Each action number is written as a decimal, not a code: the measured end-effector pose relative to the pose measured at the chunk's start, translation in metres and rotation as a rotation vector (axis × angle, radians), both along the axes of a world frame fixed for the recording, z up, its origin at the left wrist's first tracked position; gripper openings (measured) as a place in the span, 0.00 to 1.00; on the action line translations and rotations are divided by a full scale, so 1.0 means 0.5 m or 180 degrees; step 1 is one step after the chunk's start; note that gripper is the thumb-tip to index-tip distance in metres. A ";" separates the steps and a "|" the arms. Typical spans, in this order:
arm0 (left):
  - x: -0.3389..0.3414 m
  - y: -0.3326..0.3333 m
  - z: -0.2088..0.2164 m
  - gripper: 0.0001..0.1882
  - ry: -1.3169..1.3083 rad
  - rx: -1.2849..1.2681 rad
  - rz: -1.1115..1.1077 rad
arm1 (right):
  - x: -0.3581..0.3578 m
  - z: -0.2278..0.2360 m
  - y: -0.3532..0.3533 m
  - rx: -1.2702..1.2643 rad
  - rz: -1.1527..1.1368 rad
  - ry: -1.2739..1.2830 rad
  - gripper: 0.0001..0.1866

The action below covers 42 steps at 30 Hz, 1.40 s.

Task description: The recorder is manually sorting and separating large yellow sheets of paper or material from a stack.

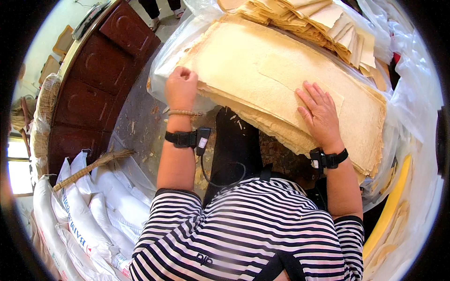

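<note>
Large stack of thin, pale tan rough-edged sheets (281,79) lies on clear plastic sheeting (173,47), directly in front of the person. Plastic wraps up around the stack's left and far sides, like an opened bag.

Left hand (180,86) is closed in a fist at the stack's near-left corner, fingers curled on the sheet edges; whether it pinches one sheet or several, cannot tell. Right hand (321,112) lies flat, fingers spread, palm down on the top sheet near the stack's right part. Both wrists carry black straps.

Beyond the stack, a second heap of smaller folded tan sheets (323,23), fanned and overlapping, also sits in plastic.

Left of the person: white woven sacks (89,210), filled and piled; contents not visible. Straw broom (93,166) rests across them. Dark brown panelled wooden piece (93,79) stands behind.
</note>
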<state>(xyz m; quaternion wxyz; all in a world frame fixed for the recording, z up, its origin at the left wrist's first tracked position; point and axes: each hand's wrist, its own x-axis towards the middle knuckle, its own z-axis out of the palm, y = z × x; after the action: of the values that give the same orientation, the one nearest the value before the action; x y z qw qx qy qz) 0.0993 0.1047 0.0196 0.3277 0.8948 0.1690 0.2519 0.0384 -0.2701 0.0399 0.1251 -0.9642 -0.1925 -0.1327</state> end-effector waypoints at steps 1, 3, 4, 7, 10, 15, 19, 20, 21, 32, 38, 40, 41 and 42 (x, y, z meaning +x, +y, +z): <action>0.006 0.013 -0.006 0.07 0.0006 0.0009 0.0003 | -0.002 0.001 0.003 -0.0001 0.0024 0.0022 0.22; 0.025 0.035 -0.018 0.09 -0.0253 -0.1156 -0.0551 | -0.005 0.002 0.004 0.0023 0.0026 0.0008 0.22; 0.031 0.032 -0.016 0.09 -0.0251 -0.1149 -0.0548 | -0.004 0.002 0.004 0.0040 0.0021 -0.0016 0.22; 0.039 0.015 -0.002 0.15 -0.0364 -0.4082 -0.0898 | -0.001 -0.001 0.000 0.0013 0.0010 -0.0033 0.22; 0.041 -0.008 0.029 0.18 0.0143 -0.4824 -0.0073 | -0.002 -0.003 0.000 -0.0028 -0.0009 0.0016 0.22; 0.069 -0.016 0.035 0.21 0.0080 -0.3584 -0.0901 | -0.003 -0.004 0.000 -0.0017 -0.0020 -0.0018 0.22; 0.105 0.027 -0.011 0.14 -0.0177 -0.4061 -0.1248 | -0.004 0.000 0.006 -0.0017 -0.0024 0.0011 0.22; 0.109 0.034 -0.007 0.14 -0.0169 -0.4061 -0.1256 | -0.004 0.000 0.005 -0.0017 -0.0034 0.0012 0.22; 0.114 0.043 -0.002 0.15 -0.0070 -0.4498 -0.1324 | -0.005 0.000 0.004 -0.0012 -0.0019 -0.0006 0.22; 0.095 0.014 0.036 0.17 -0.0166 -0.2798 -0.1942 | -0.010 0.012 0.007 -0.0021 -0.0016 0.0001 0.24; 0.119 0.021 0.042 0.19 -0.0045 -0.4424 -0.1221 | -0.017 0.118 0.121 0.0212 0.0495 -0.0139 0.28; 0.119 0.027 0.042 0.20 -0.0113 -0.4637 -0.1406 | 0.014 0.116 0.184 0.0810 0.0957 0.0224 0.29; 0.123 0.026 0.041 0.20 -0.0173 -0.4841 -0.1629 | 0.034 0.108 0.219 0.0783 0.0972 0.0232 0.29; 0.124 0.021 0.042 0.21 -0.0177 -0.4827 -0.1711 | 0.058 0.092 0.256 0.0853 0.1010 -0.0026 0.30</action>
<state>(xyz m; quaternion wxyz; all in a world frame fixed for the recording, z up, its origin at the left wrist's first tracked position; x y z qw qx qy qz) 0.1615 0.1152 0.0407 0.8995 0.4322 0.0646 0.0034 0.0672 -0.1422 0.0860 0.2708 -0.8960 -0.3230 -0.1397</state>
